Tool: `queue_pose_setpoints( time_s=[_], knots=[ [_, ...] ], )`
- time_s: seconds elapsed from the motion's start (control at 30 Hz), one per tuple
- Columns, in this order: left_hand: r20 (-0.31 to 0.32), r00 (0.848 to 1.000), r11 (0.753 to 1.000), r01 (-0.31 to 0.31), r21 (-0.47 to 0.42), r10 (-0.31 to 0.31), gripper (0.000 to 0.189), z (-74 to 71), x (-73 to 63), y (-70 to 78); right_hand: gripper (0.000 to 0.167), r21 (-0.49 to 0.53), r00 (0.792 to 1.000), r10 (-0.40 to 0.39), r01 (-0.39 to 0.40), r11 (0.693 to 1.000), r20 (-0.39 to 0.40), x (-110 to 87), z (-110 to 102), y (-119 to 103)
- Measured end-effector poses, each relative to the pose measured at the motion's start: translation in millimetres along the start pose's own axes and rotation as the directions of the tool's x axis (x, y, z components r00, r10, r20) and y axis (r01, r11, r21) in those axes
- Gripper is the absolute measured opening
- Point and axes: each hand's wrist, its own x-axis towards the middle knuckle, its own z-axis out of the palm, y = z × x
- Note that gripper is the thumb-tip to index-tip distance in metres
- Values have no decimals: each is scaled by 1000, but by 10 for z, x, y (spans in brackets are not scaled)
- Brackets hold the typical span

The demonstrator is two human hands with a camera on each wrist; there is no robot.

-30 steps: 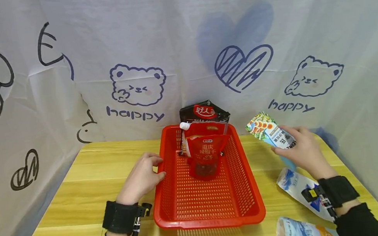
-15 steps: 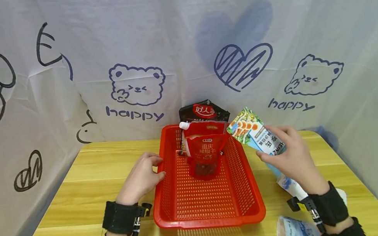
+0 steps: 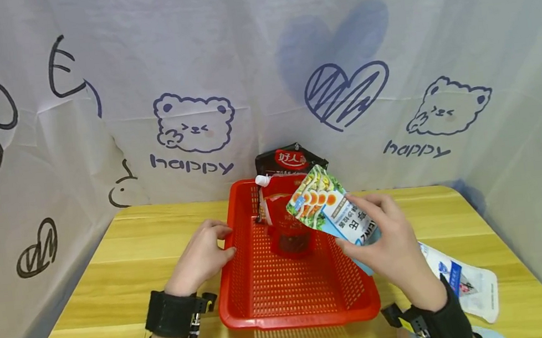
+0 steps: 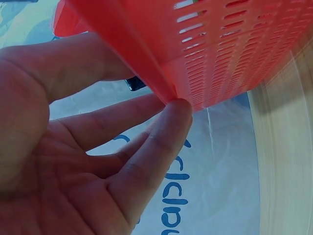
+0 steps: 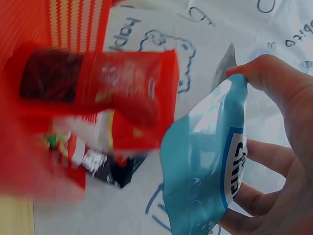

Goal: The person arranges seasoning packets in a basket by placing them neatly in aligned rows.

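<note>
My left hand (image 3: pixel 204 256) holds the left rim of a red plastic basket (image 3: pixel 298 318); the left wrist view shows the fingers against the rim (image 4: pixel 146 68). In my right hand (image 3: pixel 390 239) a light-blue Heinz salad dressing pouch (image 3: pixel 343 213) is pinched by its edges, tilted above the basket's right side. The right wrist view has the pouch's plain blue back (image 5: pixel 195 161) facing the camera. Inside the basket's far part stand a red pouch of dried chilli (image 3: pixel 293 241), a red pouch with a white spout cap (image 3: pixel 263 180) and a black packet (image 3: pixel 291 159). The salad dressing pouch partly covers the red ones.
A white and blue packet (image 3: pixel 470 283) lies on the wooden table (image 3: pixel 90 301) right of the basket. Below it, another light-coloured packet (image 3: pixel 491 335) is mostly hidden by the right wrist. A white cloth (image 3: pixel 248 54) with drawings hangs behind and beside the table.
My right hand has carried the salad dressing pouch leftward, from over the table's right side to over the basket. The left hand and the basket have stayed in place.
</note>
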Motion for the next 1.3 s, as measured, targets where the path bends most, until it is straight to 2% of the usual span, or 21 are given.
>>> queue_pose_setpoints(
  time_s=[0.23, 0.6, 0.77, 0.87, 0.97, 1.03, 1.13, 1.23, 1.3],
  knots=[
    [-9, 1000, 1000, -11, 16, 11, 38, -3, 5, 0, 77, 39, 997, 50, -52, 998, 57, -23, 147, -272],
    [-13, 1000, 999, 1, 33, 0, 41, 24, 6, 14, 74, 56, 997, 36, -40, 998, 75, 16, 292, -460],
    [-88, 995, 999, -47, -9, 46, 36, 0, -38, 65, 74, 58, 996, 35, -39, 998, 79, -6, 312, -480],
    [-163, 983, 991, -98, -85, 84, 34, -25, -71, 120, 73, 53, 996, 31, -35, 998, 83, -17, 328, -487],
    [-233, 966, 974, -154, -166, 113, 38, -68, -117, 184, 71, 52, 995, 24, -29, 998, 96, -23, 345, -503],
    [-252, 959, 956, -189, -222, 131, 41, -96, -144, 225, 71, 51, 993, 20, -26, 998, 113, -24, 360, -515],
    [-213, 966, 930, -208, -304, 147, 47, -124, -178, 285, 71, 46, 989, 21, -28, 999, 143, -29, 383, -537],
    [-122, 980, 921, -187, -340, 154, 51, -131, -197, 333, 72, 41, 985, 29, -36, 999, 173, -33, 403, -563],
    [-64, 985, 921, -173, -350, 161, 52, -127, -205, 359, 71, 40, 981, 26, -34, 999, 191, -35, 417, -578]
  ],
)
